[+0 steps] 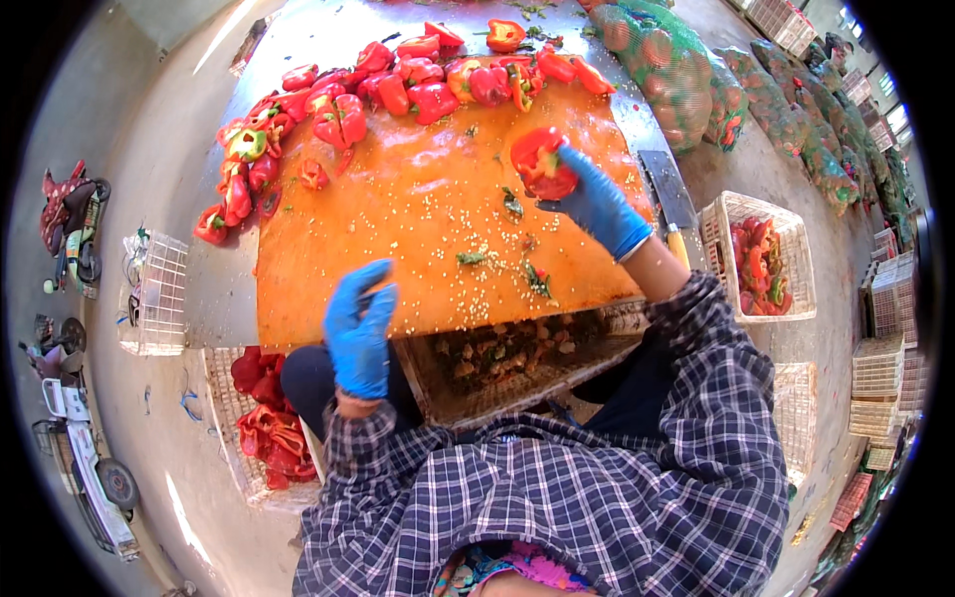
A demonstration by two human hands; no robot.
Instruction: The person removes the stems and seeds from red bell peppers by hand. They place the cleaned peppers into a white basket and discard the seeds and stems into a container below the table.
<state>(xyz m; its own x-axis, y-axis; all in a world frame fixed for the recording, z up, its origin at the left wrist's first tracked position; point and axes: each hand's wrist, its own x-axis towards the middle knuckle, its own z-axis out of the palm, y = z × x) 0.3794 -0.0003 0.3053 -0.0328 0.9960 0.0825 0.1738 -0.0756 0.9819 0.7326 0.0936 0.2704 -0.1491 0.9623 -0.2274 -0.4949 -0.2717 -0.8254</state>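
My right hand (597,204), in a blue glove, grips a cut red bell pepper (543,162) above the right side of the orange cutting board (398,239). The pepper's opened side shows. My left hand (360,323), gloved too, hovers at the board's near left edge with its fingers apart and nothing in them. Halved and broken red peppers (418,75) lie heaped along the far and left sides of the board. Pale seeds and green stem scraps (537,284) are scattered over its middle. A cleaver (667,189) with a wooden handle lies by the board's right edge.
Below the board's near edge, a crate (438,408) of scraps stands between my knees. Crates with red pepper pieces stand at lower left (229,398) and right (808,249). Green net sacks (676,90) line the far right. Parked vehicles (90,468) stand at the left.
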